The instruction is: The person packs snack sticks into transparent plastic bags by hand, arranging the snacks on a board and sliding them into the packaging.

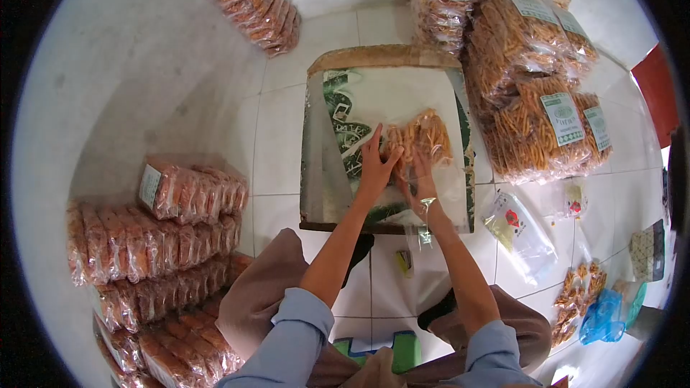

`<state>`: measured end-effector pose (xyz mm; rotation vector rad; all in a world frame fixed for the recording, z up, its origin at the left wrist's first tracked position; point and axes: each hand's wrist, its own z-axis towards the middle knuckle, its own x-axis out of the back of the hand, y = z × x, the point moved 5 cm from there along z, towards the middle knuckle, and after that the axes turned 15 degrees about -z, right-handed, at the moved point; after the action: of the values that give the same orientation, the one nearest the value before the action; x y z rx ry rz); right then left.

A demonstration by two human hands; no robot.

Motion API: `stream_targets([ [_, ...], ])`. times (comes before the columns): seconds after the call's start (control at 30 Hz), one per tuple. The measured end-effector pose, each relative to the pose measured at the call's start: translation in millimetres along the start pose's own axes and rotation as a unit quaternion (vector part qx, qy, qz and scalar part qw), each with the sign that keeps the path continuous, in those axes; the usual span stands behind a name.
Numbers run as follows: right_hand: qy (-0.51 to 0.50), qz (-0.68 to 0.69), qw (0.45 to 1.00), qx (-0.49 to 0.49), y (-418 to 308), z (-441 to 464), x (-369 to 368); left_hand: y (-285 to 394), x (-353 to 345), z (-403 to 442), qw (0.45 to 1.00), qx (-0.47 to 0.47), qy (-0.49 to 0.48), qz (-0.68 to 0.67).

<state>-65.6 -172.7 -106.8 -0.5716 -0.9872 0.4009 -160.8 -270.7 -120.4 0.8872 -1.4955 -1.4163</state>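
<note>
A clear plastic bag of orange-brown snack sticks [430, 135] lies on a low, worn board-topped table [388, 90]. My left hand [377, 164] presses against the bag's left side, with its fingers stretched upward and the thumb toward the sticks. My right hand [421, 188] grips the lower part of the same bag, and loose clear plastic hangs over its wrist. Part of the bag is hidden behind both hands. Under the plastic on the tabletop, a green and white printed sheet [346, 129] shows.
Packed snack bags [532, 122] are heaped at the right, and more stacked packs [158, 244] stand at the left. One bundle [259, 7] leans at the back wall. Flat printed plastic bags [519, 233], a blue plastic bag [604, 316] and a small yellow item [404, 264] lie on the tiles.
</note>
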Motion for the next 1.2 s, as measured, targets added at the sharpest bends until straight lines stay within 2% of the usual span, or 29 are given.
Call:
stream_targets([
  [0.1,-0.042,0.057,0.997,-0.039,12,-7,-2,-13,0,1,0.999,-0.009,-0.026,0.028],
  [0.17,-0.118,-0.053,0.986,-0.108,32,-9,-16,-16,-4,-7,0.999,0.023,-0.036,-0.011],
  [0.2,-0.117,-0.049,0.986,-0.109,30,-6,-20,-15,-4,-10,0.996,0.054,-0.044,-0.050],
  [0.23,-0.050,-0.037,0.995,-0.076,24,-1,-17,-10,-2,-12,0.996,0.053,-0.044,-0.048],
  [0.27,0.019,-0.026,0.999,-0.043,18,2,-13,-5,1,-12,0.997,0.059,-0.017,0.041],
  [0.3,0.022,-0.027,0.998,-0.043,17,2,-14,-2,3,-10,0.990,0.062,0.009,0.128],
  [0.33,0.001,0.055,0.990,-0.129,25,-2,-18,2,-2,-6,0.990,0.059,0.007,0.128],
  [0.37,-0.012,0.097,0.981,-0.170,29,-3,-22,20,-2,0,0.975,-0.078,0.086,0.187],
  [0.4,-0.021,0.137,0.967,-0.212,32,-6,-26,37,-3,2,0.933,-0.212,0.163,0.241],
  [0.43,-0.031,0.223,0.949,-0.222,32,-5,-28,42,-5,13,0.934,-0.211,0.163,0.239],
  [0.5,-0.041,0.305,0.923,-0.232,28,-6,-23,49,-24,34,0.911,-0.303,0.015,0.278],
  [0.53,-0.024,0.106,0.988,-0.113,16,-3,-7,46,-25,40,0.912,-0.304,0.014,0.276],
  [0.57,-0.005,-0.098,0.995,0.011,0,-2,3,36,-25,50,0.941,-0.213,-0.011,0.263],
  [0.6,-0.003,-0.101,0.995,0.011,5,-8,8,21,-26,59,0.961,-0.120,-0.037,0.248],
  [0.67,-0.011,-0.182,0.978,0.100,9,-27,16,18,-27,61,0.962,-0.129,-0.034,0.238],
  [0.7,-0.013,-0.183,0.978,0.099,7,-30,19,18,-27,60,0.963,-0.134,-0.032,0.231],
  [0.77,0.043,-0.340,0.940,0.008,9,-37,32,18,-26,59,0.964,-0.141,-0.034,0.221],
  [0.83,0.024,-0.318,0.948,-0.019,12,-32,27,26,-26,56,0.964,-0.150,-0.036,0.215],
  [0.9,0.009,-0.293,0.955,-0.042,18,-24,18,26,-25,58,0.976,-0.071,-0.058,0.196],
  [0.93,0.037,-0.305,0.951,-0.048,21,-23,13,30,-24,58,0.976,-0.072,-0.058,0.197],
  [1.0,0.067,-0.316,0.945,-0.054,25,-17,10,24,-21,58,0.990,-0.004,-0.079,0.120],
  [1.07,0.010,-0.335,0.939,-0.084,30,-9,5,20,-18,59,0.993,-0.020,-0.079,0.080],
  [1.13,0.013,-0.329,0.941,-0.081,32,-9,3,15,-14,61,0.996,-0.036,-0.077,0.040],
  [1.2,0.014,-0.324,0.943,-0.077,30,-5,2,11,-11,65,0.995,-0.009,-0.102,0.009],
])
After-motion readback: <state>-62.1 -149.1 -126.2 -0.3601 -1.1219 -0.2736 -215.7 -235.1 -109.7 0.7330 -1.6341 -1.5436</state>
